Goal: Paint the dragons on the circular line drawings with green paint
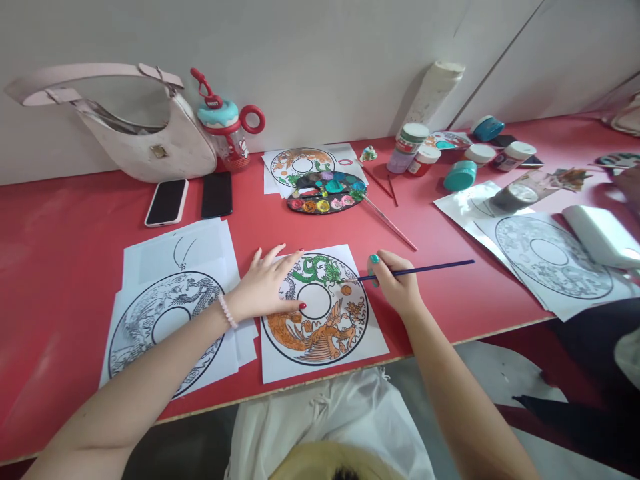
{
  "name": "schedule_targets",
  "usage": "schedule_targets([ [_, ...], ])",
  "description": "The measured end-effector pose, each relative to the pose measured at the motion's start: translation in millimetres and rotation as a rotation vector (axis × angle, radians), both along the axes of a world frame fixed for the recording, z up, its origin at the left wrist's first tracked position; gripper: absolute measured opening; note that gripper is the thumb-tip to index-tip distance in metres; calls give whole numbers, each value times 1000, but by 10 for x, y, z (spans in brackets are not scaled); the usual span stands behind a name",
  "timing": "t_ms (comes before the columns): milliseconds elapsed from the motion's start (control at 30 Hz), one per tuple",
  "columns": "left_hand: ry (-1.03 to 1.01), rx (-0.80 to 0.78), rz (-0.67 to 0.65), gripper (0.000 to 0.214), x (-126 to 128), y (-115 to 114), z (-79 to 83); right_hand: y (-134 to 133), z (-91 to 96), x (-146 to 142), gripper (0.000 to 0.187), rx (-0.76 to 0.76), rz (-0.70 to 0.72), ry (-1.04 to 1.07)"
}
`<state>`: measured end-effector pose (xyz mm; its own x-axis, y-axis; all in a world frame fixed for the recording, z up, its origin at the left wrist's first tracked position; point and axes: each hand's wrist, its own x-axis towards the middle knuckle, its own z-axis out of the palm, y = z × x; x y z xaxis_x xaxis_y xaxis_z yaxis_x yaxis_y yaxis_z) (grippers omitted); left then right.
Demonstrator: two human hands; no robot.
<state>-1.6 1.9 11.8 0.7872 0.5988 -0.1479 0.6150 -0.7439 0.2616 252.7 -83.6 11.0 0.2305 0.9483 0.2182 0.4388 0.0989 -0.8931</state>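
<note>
My right hand (397,280) is closed around a thin paintbrush (435,268) with a dark blue handle. Its tip meets the upper right of a printed ring-shaped drawing (345,373), near a small orange ball. On that sheet a dragon is coloured green and a phoenix orange; the middle circle is white. My left hand (270,283) lies with fingers spread on the left part of the same sheet. Beyond the sheet sits a dark palette (300,200) with blobs of several colours, a second paintbrush (387,220) leaning from it.
Uncoloured printed sheets (173,267) lie at left. Behind them are two phones (217,195), a white handbag (145,150) and a cup with a straw (233,143). Paint jars (410,147) stand at back right, near a water cup (515,199). Another person's hand (627,183) shows at far right.
</note>
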Motion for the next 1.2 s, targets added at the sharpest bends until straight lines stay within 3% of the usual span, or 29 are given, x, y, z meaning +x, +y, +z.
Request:
schedule_targets([
  [1200,17,-13,9,103,8,-3,-3,-3,-22,12,44,17,-13,-38],
])
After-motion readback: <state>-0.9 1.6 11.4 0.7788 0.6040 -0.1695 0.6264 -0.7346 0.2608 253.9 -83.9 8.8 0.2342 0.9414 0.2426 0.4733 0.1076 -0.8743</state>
